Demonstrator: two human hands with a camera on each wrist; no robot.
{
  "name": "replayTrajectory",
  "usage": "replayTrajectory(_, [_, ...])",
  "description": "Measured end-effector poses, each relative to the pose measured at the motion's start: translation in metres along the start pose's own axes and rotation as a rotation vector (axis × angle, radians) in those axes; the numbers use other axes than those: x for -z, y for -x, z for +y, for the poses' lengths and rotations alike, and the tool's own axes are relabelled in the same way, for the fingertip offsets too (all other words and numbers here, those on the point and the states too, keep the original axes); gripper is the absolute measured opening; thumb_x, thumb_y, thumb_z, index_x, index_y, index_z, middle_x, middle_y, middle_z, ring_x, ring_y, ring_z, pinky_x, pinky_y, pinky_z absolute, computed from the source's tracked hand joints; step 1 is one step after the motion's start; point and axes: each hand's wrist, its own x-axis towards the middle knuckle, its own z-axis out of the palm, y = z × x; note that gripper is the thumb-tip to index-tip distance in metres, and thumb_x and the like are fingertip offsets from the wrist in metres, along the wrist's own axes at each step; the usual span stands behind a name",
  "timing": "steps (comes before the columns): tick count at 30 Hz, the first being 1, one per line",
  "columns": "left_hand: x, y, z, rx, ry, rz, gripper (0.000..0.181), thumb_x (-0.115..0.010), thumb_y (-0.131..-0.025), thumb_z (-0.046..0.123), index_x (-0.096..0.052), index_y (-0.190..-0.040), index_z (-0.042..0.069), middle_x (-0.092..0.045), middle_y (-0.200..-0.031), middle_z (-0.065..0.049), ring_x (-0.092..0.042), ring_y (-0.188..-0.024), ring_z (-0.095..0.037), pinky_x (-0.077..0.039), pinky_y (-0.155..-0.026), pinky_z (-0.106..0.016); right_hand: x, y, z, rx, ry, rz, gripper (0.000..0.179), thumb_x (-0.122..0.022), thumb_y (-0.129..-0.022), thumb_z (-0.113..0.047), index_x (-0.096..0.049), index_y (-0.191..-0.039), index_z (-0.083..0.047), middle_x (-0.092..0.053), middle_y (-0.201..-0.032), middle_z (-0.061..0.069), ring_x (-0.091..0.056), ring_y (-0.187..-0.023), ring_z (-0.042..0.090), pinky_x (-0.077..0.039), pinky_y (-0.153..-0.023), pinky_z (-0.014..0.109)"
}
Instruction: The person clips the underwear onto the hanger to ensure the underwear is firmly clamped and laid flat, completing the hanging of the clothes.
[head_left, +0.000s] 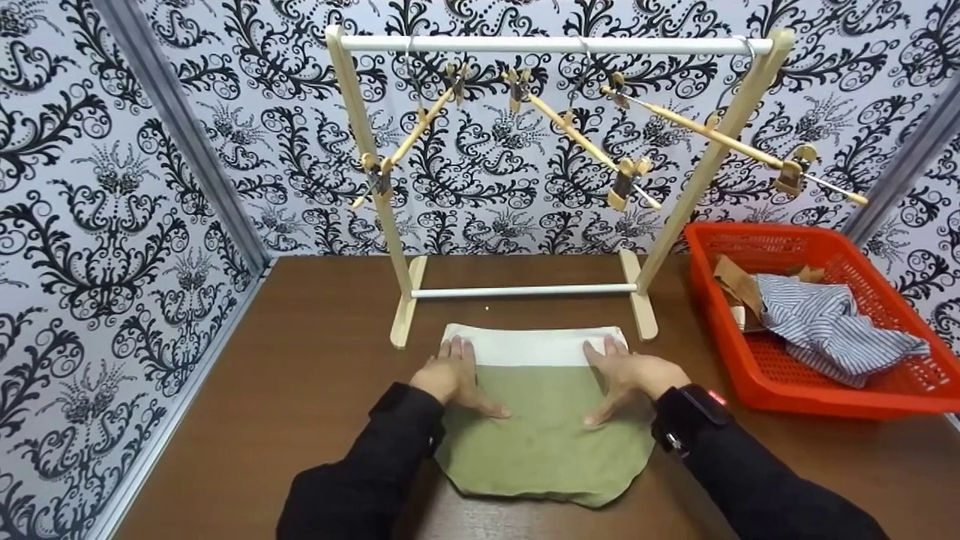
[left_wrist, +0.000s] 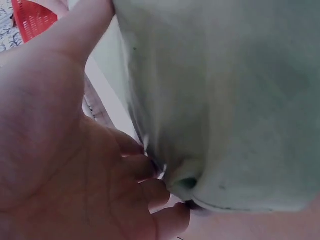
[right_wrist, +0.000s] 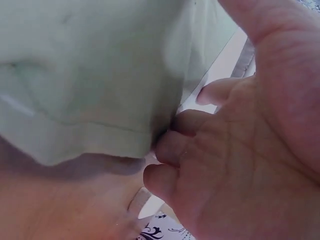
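A green cloth piece (head_left: 544,442) with a white band along its far edge lies spread on the brown table. My left hand (head_left: 454,379) rests on its left side, fingertips on the white band and thumb out over the green part. On the right side, my right hand (head_left: 626,379) touches it in a mirrored pose. In the left wrist view, the fingers of that hand lie along the edge of the cloth (left_wrist: 240,110). The right wrist view likewise has fingertips (right_wrist: 172,147) at the border of the cloth (right_wrist: 105,85). Neither hand visibly pinches it.
Behind the cloth stands a small wooden rack (head_left: 525,291) with a white top bar. Three wooden clip hangers (head_left: 574,139) hang from it. To the right, a red plastic basket (head_left: 795,397) contains a striped cloth (head_left: 832,322) and a brown cloth (head_left: 739,285). Patterned panels enclose the table (head_left: 315,330).
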Motion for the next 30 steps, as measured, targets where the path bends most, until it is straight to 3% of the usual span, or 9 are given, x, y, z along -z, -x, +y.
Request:
replayTrajectory(6, [0.004, 0.000, 0.001, -0.006, -0.025, 0.003, 0.133, -0.078, -0.069, 0.075, -0.013, -0.163, 0.007, -0.005, -0.167, -0.023, -0.006, -0.154, -0.037, -0.017, -0.122, -0.052, 0.006, -0.004, -0.006, -0.056, 0.025, -0.051, 0.136, -0.092, -0.068, -0.050, -0.003, -0.163, -0.007, 0.018, -0.156, 0.040, 0.012, -0.148, 0.051, -0.004, -0.118, 0.065])
replayTrajectory(15, [0.001, -0.005, 0.001, 0.041, -0.043, -0.018, 0.136, -0.078, -0.067, 0.077, -0.010, -0.163, 0.009, -0.003, -0.168, -0.022, -0.004, -0.154, -0.035, -0.013, -0.122, -0.055, 0.007, -0.007, -0.009, -0.056, 0.073, -0.054, 0.137, -0.092, -0.067, -0.052, -0.004, -0.163, -0.007, 0.015, -0.158, 0.040, 0.012, -0.148, 0.050, -0.005, -0.119, 0.063])
replayTrajectory(20, [-0.024, -0.035, -0.017, 0.025, -0.055, 0.008, 0.151, -0.073, -0.054, 0.090, -0.007, -0.163, 0.008, 0.001, -0.167, -0.024, 0.000, -0.154, -0.037, -0.014, -0.121, -0.055, 0.006, -0.007, -0.009, -0.034, 0.066, -0.050, 0.135, -0.093, -0.067, -0.050, -0.008, -0.163, -0.008, 0.015, -0.159, 0.039, 0.012, -0.149, 0.050, -0.007, -0.119, 0.064])
replayTrajectory(22, [-0.029, -0.040, -0.021, 0.012, -0.063, 0.017, 0.155, -0.071, -0.051, 0.093, -0.007, -0.163, 0.007, 0.000, -0.166, -0.025, 0.000, -0.153, -0.038, -0.015, -0.121, -0.056, 0.006, -0.007, -0.009, -0.033, 0.061, -0.051, 0.135, -0.093, -0.067, -0.050, -0.008, -0.163, -0.008, 0.015, -0.159, 0.038, 0.012, -0.149, 0.050, -0.006, -0.118, 0.065])
replayTrajectory(27, [-0.007, -0.008, -0.003, 0.022, -0.053, -0.005, 0.140, -0.076, -0.064, 0.081, -0.011, -0.163, 0.006, -0.003, -0.166, -0.024, -0.004, -0.154, -0.037, -0.016, -0.121, -0.055, 0.005, -0.006, -0.008, -0.047, 0.064, -0.047, 0.135, -0.092, -0.066, -0.052, -0.008, -0.163, -0.011, 0.014, -0.160, 0.036, 0.012, -0.150, 0.048, -0.005, -0.117, 0.068])
replayTrajectory(30, [-0.002, 0.001, 0.003, 0.027, -0.041, -0.007, 0.134, -0.077, -0.069, 0.076, -0.010, -0.163, 0.007, -0.002, -0.167, -0.023, -0.002, -0.154, -0.036, -0.015, -0.121, -0.055, 0.005, -0.005, -0.007, -0.050, 0.068, -0.044, 0.136, -0.092, -0.066, -0.053, -0.008, -0.163, -0.011, 0.014, -0.160, 0.036, 0.012, -0.150, 0.048, -0.004, -0.117, 0.067])
